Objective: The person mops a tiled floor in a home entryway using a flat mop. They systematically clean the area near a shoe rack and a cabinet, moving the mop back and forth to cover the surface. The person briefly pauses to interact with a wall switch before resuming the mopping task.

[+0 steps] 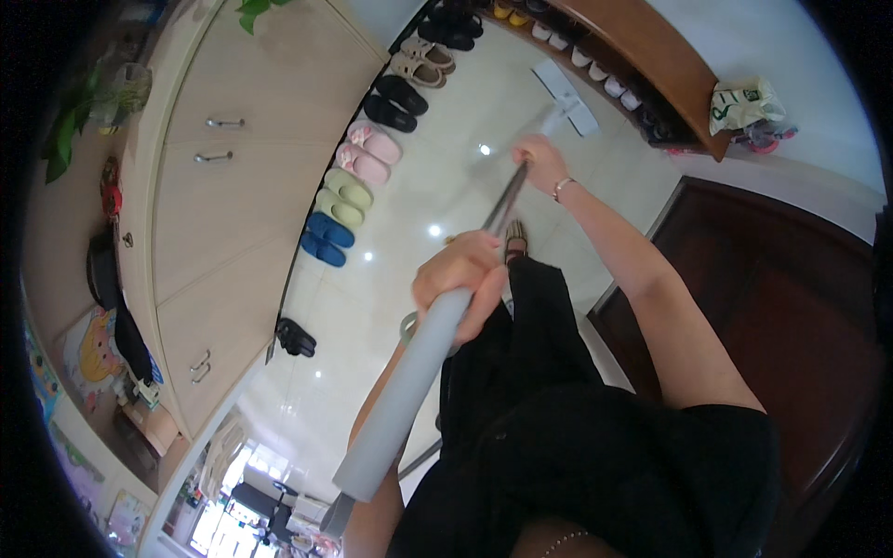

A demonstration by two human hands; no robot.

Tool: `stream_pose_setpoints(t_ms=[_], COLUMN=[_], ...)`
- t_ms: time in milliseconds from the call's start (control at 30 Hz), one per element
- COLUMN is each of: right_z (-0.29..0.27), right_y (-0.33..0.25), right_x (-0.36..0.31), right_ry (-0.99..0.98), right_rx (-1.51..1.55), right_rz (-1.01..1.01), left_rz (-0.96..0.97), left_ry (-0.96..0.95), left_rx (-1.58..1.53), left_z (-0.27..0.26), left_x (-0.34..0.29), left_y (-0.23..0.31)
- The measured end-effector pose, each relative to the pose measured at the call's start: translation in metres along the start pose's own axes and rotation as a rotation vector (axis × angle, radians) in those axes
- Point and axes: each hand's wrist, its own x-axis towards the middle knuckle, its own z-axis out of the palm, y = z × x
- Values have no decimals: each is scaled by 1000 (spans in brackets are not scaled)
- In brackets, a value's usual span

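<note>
- Grey grip [405,395] of a mop: nearest the camera, slanting up and to the right in front of the left forearm.
- Left hand [458,274]: fingers curled around the mop handle at the far end of the grip; green bangle [409,325] at the wrist.
- Metal pole [505,203]: runs on from the left hand to the right hand.
- Right hand [539,163]: fist clasped around the pole, farther from the body; bracelet [561,189] on the wrist.
- White mop head [562,92]: beyond the right hand, over the pale tiled floor [465,167], near the brown shoe rack [684,70]. Joint with the pole is blurred.
- Footwear, left side: blue slippers [326,239], pale green slippers [343,198], pink slippers [367,153] and darker pairs, lined along the cream cabinet [223,214].
- Right side: dark reddish-brown door [744,325]; printed bag [747,104] beside the rack.
- Wearer: black clothing [595,456]; one patterned shoe [515,240] visible below the pole.
</note>
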Motion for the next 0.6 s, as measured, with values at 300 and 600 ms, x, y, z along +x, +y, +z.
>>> stream_pose_setpoints(t_ms=[300,600], right_z=[130,142], right_y=[-133,-274], right_x=[-73,-163], right_ry=[-361,-854], right_rx=[27,0], right_rz=[-190,-204], left_rz=[-147,-248], left_ry=[220,603], left_rx=[324,359], left_z=[-63,-79], left_x=[-135,-199], left_y=[137,238])
